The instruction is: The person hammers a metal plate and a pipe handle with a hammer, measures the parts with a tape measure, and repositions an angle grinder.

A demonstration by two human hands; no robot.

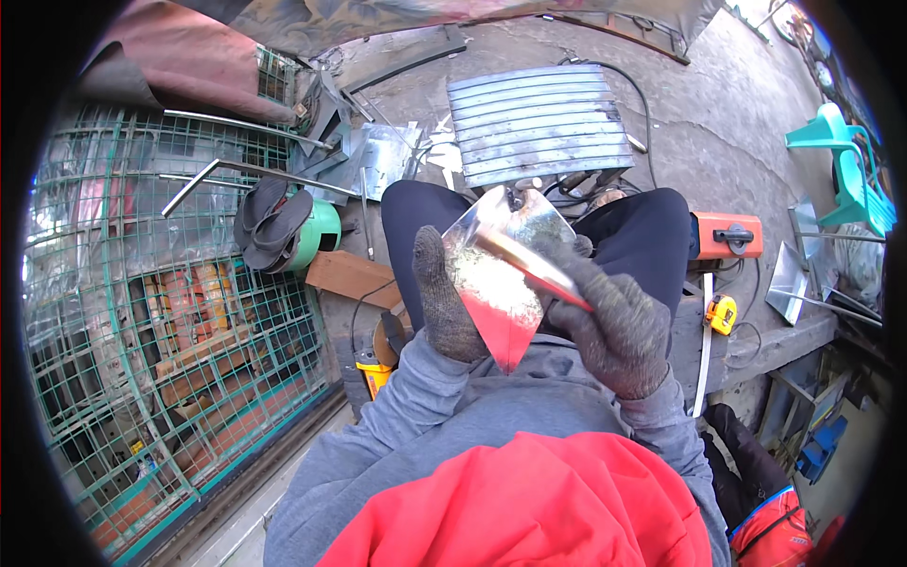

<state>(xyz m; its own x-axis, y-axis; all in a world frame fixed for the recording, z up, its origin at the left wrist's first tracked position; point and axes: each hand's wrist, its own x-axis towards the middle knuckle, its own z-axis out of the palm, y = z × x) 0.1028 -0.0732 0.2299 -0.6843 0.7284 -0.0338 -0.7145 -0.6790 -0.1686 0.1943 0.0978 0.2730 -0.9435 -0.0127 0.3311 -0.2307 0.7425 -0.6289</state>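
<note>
Both my hands wear dark grey knit gloves and are up over my lap. My left hand [446, 302] is closed on the left edge of a shiny, pointed sheet-metal piece [510, 317]. Its lower corner points toward me, and its face mirrors red and white. My right hand [614, 326], fingers smeared by motion, is closed on a narrow, shiny strip [529, 265] lying slantwise across the sheet metal. Whether that strip is separate or a bent edge of the piece, I cannot tell.
Ahead stands a slatted metal stand [539, 123]. A green angle grinder [316, 234] and a green wire cage [170, 312] are left; an orange machine [726, 235], yellow tape measure [721, 315] and turquoise plastic chair [841, 161] are right. Cables and metal offcuts lie around.
</note>
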